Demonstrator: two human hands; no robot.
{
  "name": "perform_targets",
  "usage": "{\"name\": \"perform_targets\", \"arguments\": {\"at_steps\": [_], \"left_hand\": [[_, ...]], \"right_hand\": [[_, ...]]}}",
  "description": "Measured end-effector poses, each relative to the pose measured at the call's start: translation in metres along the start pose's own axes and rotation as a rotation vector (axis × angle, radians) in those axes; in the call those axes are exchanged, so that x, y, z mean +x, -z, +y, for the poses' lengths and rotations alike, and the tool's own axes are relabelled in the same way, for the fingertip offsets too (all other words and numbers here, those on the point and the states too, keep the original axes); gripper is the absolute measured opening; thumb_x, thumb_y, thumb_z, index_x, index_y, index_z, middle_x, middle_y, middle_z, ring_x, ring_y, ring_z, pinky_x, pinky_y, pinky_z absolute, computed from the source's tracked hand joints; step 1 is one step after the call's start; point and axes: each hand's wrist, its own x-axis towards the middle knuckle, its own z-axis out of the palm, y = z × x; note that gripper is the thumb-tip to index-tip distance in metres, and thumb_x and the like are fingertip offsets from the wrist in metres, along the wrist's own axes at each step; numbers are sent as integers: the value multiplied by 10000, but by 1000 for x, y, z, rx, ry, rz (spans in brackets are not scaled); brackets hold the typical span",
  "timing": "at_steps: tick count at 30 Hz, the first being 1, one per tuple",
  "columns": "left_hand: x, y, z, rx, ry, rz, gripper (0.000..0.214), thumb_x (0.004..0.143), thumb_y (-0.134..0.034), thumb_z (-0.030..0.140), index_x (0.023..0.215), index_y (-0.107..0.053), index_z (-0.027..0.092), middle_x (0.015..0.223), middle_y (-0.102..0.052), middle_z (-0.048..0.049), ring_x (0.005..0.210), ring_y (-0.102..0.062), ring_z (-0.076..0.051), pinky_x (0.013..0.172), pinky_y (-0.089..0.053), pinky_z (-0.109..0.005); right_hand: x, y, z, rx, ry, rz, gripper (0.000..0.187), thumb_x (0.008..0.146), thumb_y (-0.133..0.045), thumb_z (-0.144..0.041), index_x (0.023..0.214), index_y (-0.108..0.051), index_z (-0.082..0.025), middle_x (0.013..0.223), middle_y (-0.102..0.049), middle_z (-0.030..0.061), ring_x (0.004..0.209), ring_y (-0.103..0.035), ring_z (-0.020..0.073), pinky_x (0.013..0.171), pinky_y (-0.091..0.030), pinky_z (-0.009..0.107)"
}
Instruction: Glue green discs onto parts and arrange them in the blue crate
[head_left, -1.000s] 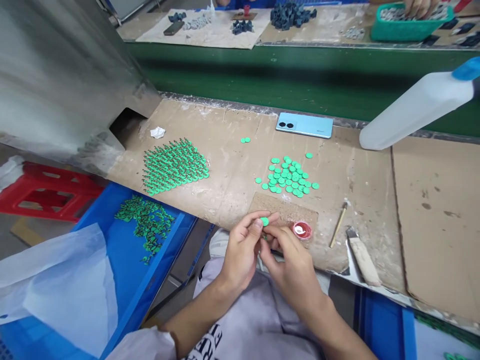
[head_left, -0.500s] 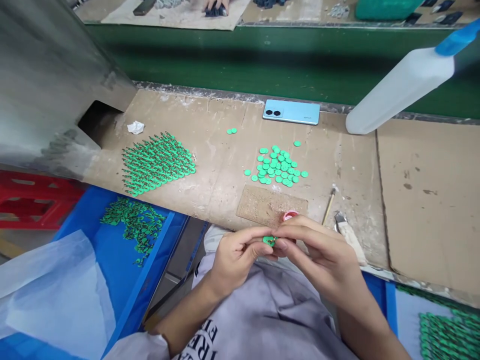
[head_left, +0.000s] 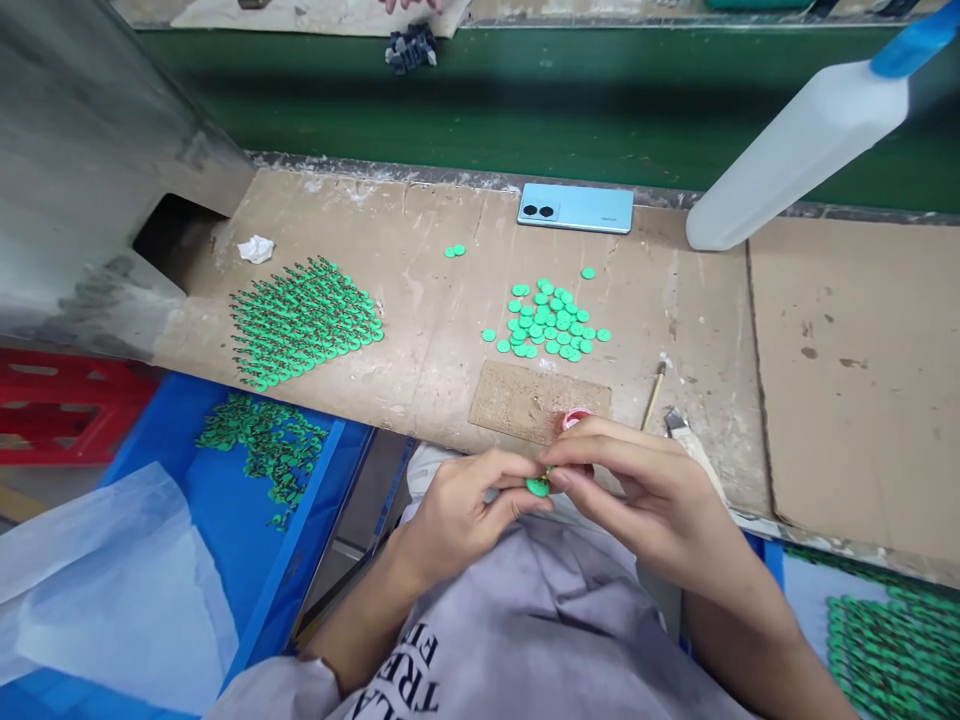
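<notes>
Green disc [head_left: 538, 487] is pinched between the fingers of the left hand [head_left: 465, 510] and right hand [head_left: 652, 495], both closed on it, just off the tabletop [head_left: 450, 340] edge beside the red cap [head_left: 576, 418]. It looks mid-fitting; steady alignment is needed.

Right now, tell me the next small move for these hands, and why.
Probably bring the green disc forward over the bench: left hand and right hand pinch it above the lap, where a slip would lose it.

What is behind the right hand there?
A pink cap peeks over the right hand; most of it is covered. That hand and the left hand pinch a green disc.
</notes>
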Motion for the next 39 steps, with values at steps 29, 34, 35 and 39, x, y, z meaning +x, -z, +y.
{"name": "perform_targets", "arguments": {"at_steps": [29,34,35,39], "left_hand": [[-12,-21,-17,-282,-159,263,146,769,-822,196,839,-694,200,821,-724,-1,743,-691,-118,676,-558,-214],[-11,-21,-16,-260,-158,274,141,772,-821,182,836,-696,196,818,-716,-3,755,-686,-118,682,-559,-213],[-11,-21,-16,-257,-152,275,131,776,-818,187,830,-698,194,817,-714,-4,758,-685,-117,689,-561,-213],[-10,-22,-15,-313,-118,308,132,776,-822,233,782,-699,185,790,-706,3,723,-676,-97,676,-559,-190]], "right_hand": [[10,4,-14,61,-63,-100,201,944,-596,-219,1023,-780,-234,825,-731,38,727,-652,148,654,-534,268],[9,3,-15,60,-102,-112,202,929,-604,-185,1032,-768,-240,842,-727,27,737,-651,137,641,-510,247],[8,2,-15,63,-114,-108,199,926,-605,-185,1026,-766,-241,846,-725,26,739,-649,137,643,-509,247],[6,-4,-13,154,-197,-74,146,923,-622,-238,1006,-742,-221,835,-711,27,724,-635,136,644,-525,249]]}}
